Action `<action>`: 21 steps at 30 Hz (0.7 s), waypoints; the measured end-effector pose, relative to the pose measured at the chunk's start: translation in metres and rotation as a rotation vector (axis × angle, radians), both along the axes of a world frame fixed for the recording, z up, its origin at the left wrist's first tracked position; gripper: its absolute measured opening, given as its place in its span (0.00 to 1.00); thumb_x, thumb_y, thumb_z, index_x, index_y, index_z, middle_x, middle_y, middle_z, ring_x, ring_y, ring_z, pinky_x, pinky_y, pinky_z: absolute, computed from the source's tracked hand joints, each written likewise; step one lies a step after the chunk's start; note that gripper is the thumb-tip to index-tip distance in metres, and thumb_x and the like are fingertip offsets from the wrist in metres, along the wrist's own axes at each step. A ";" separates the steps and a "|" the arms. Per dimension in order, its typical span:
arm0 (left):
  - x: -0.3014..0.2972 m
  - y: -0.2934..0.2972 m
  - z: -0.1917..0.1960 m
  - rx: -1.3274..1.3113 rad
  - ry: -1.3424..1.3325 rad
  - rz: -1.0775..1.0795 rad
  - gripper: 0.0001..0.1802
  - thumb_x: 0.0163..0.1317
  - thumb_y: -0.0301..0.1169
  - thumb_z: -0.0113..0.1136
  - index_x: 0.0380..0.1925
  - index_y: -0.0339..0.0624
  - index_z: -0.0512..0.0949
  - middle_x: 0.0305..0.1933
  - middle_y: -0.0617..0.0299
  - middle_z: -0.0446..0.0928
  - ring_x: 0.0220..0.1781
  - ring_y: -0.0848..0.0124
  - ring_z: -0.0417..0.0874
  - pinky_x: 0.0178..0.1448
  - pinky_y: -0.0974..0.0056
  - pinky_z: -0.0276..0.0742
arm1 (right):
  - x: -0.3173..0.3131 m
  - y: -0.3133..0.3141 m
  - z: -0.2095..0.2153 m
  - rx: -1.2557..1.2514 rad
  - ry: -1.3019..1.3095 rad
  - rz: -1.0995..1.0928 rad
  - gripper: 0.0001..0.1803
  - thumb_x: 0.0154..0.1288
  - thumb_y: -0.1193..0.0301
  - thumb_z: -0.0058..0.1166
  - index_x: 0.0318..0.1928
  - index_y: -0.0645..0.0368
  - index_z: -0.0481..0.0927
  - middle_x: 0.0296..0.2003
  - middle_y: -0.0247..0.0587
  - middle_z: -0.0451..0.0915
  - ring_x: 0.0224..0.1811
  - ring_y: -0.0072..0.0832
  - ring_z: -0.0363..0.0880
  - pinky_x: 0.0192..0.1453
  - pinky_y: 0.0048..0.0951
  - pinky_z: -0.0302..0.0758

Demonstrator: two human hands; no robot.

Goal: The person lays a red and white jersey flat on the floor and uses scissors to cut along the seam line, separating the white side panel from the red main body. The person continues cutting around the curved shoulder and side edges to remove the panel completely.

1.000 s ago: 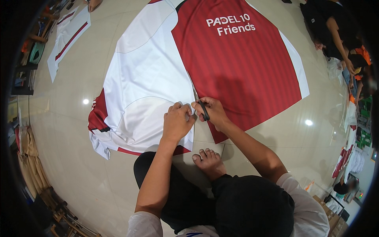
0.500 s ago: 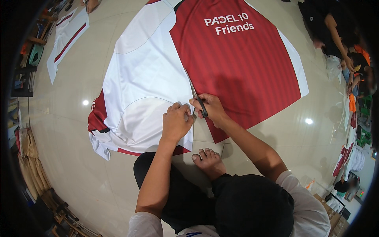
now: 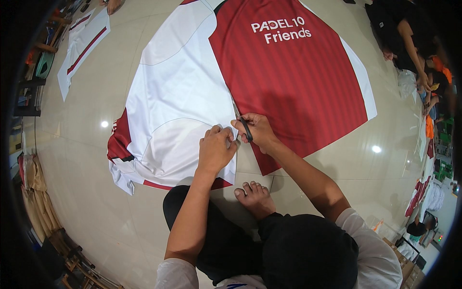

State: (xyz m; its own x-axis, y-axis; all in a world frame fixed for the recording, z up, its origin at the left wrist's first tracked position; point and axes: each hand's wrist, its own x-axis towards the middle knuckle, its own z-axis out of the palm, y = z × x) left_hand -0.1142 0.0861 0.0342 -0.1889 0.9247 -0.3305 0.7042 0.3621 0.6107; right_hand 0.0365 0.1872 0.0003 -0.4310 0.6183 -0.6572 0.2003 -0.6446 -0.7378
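Black-handled scissors are gripped in my right hand, their blades pointing away from me at the seam between white and red cloth. My left hand pinches the edge of the white fabric just left of the scissors. To the right lies the dark red striped fabric panel, with white lettering near its far end and a white strip along its right side. Below the scissors the red and white edges lie apart, with floor showing between them. Beyond the blade tips the two colours still meet.
Shiny beige tiles make up the floor. My bare foot rests close to the cloth's near edge. Another white and red cloth piece lies at the far left, beside a person's hand. People in dark clothes are at the far right.
Almost nothing differs. Both hands and the scissors stay at nearly the same place, and the cloth shows only a very slight shift in the picture.
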 end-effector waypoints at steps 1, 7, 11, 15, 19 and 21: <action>0.000 0.000 0.000 -0.004 -0.001 0.001 0.10 0.59 0.33 0.71 0.35 0.42 0.81 0.41 0.52 0.79 0.50 0.47 0.83 0.52 0.43 0.80 | 0.000 -0.001 0.001 -0.005 -0.001 -0.006 0.23 0.65 0.57 0.77 0.42 0.65 0.83 0.27 0.35 0.80 0.22 0.17 0.75 0.25 0.24 0.71; -0.001 -0.001 -0.004 0.010 -0.005 -0.003 0.10 0.59 0.33 0.71 0.36 0.42 0.81 0.41 0.52 0.79 0.49 0.47 0.84 0.52 0.43 0.80 | -0.010 0.006 0.008 0.011 -0.043 -0.015 0.25 0.65 0.55 0.76 0.44 0.66 0.83 0.27 0.36 0.80 0.23 0.17 0.75 0.26 0.22 0.72; 0.000 0.000 -0.002 0.014 -0.017 0.001 0.10 0.58 0.32 0.71 0.36 0.42 0.81 0.41 0.52 0.80 0.49 0.47 0.84 0.52 0.43 0.80 | -0.012 0.011 0.007 0.032 -0.059 -0.006 0.26 0.65 0.54 0.76 0.45 0.65 0.83 0.28 0.35 0.80 0.24 0.16 0.76 0.27 0.21 0.74; -0.001 0.000 -0.001 0.023 -0.017 -0.002 0.10 0.58 0.32 0.71 0.36 0.42 0.81 0.41 0.52 0.80 0.49 0.47 0.84 0.52 0.43 0.80 | -0.012 0.011 0.005 0.013 -0.044 -0.006 0.23 0.67 0.55 0.76 0.45 0.62 0.84 0.29 0.32 0.80 0.24 0.15 0.76 0.27 0.20 0.74; -0.001 0.000 -0.002 0.034 -0.017 -0.005 0.10 0.58 0.32 0.71 0.36 0.43 0.81 0.41 0.52 0.80 0.49 0.47 0.84 0.52 0.43 0.80 | -0.010 0.010 -0.001 0.013 -0.028 -0.013 0.23 0.66 0.55 0.77 0.44 0.62 0.84 0.29 0.31 0.80 0.24 0.15 0.76 0.27 0.20 0.73; -0.001 -0.001 -0.001 0.023 -0.014 -0.005 0.10 0.58 0.32 0.71 0.36 0.43 0.81 0.41 0.52 0.80 0.49 0.47 0.84 0.52 0.43 0.80 | -0.011 0.011 0.002 0.021 -0.016 0.000 0.22 0.66 0.55 0.76 0.43 0.62 0.84 0.29 0.31 0.80 0.24 0.15 0.76 0.27 0.20 0.74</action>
